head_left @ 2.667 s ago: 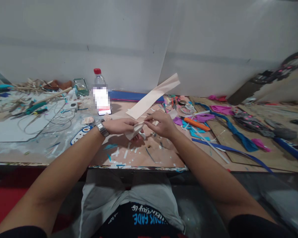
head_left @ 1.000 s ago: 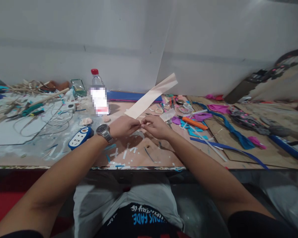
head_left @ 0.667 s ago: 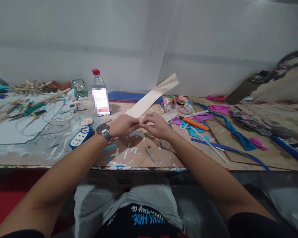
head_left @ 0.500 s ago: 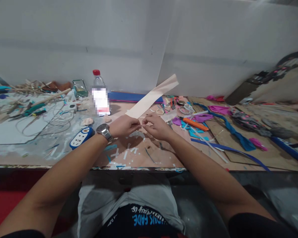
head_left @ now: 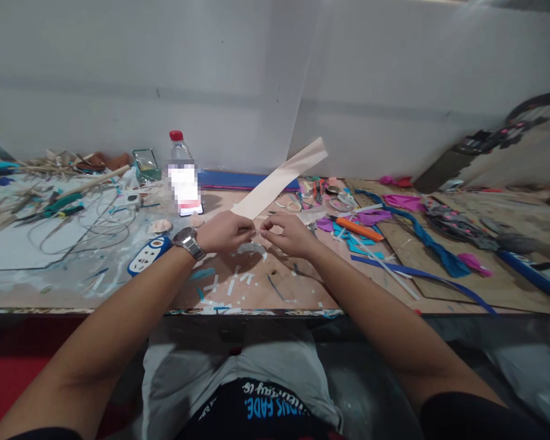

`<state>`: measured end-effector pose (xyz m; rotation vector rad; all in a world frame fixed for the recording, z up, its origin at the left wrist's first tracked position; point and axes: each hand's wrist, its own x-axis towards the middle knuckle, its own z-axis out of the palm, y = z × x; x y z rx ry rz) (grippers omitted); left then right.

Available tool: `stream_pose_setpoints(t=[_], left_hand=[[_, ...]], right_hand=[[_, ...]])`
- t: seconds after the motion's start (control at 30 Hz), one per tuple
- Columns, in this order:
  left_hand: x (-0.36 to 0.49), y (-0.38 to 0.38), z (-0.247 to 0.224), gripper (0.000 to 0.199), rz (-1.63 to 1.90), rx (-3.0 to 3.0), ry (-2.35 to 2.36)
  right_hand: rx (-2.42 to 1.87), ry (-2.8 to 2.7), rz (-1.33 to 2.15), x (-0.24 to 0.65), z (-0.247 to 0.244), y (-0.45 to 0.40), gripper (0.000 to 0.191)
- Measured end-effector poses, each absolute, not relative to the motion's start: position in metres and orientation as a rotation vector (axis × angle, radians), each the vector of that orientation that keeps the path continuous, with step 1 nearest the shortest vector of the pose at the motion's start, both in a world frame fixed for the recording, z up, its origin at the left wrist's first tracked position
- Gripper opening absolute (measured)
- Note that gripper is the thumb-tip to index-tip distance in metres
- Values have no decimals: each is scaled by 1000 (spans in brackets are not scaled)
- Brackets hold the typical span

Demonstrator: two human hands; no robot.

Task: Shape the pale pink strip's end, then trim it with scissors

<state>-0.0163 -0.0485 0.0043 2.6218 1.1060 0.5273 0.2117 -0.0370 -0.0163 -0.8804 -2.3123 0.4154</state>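
Over the middle of the worktable (head_left: 238,287), my left hand (head_left: 224,232) and my right hand (head_left: 286,235) meet almost fingertip to fingertip. Both are closed in a pinch; what lies between the fingers is too small to make out. A watch (head_left: 189,242) is on my left wrist. Just behind the hands a long cream strip (head_left: 282,178) slants up to the right, its near end partly behind my left hand. Small white and blue scraps (head_left: 231,284) lie on the table below the hands.
At the left are a blue-and-white power strip (head_left: 149,255), green pliers (head_left: 62,205) and cables. A red-capped bottle (head_left: 178,146) stands behind a lit phone (head_left: 186,188). To the right lie an orange cutter (head_left: 360,229), blue ribbon (head_left: 431,238), pink and purple scraps (head_left: 401,202).
The view has shifted slightly. My pinched fingertips have drawn a little apart, and both hands remain over the same part of the table.
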Motion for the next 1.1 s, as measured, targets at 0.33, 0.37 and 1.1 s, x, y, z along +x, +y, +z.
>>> stream_pose_setpoints(t=[0.33,0.37,1.1], left_hand=[[-17,-49,6,33,515,2584,1079],[-17,-49,6,34,503,2571,1073],[-16,-47,5,28,496,2097,934]], right_hand=[[-903,-2352,410,211,-15,-41,9],[-889,-2359,424,211,-14,-42,10],[-761,-2290,290,209,-12,-44,8]])
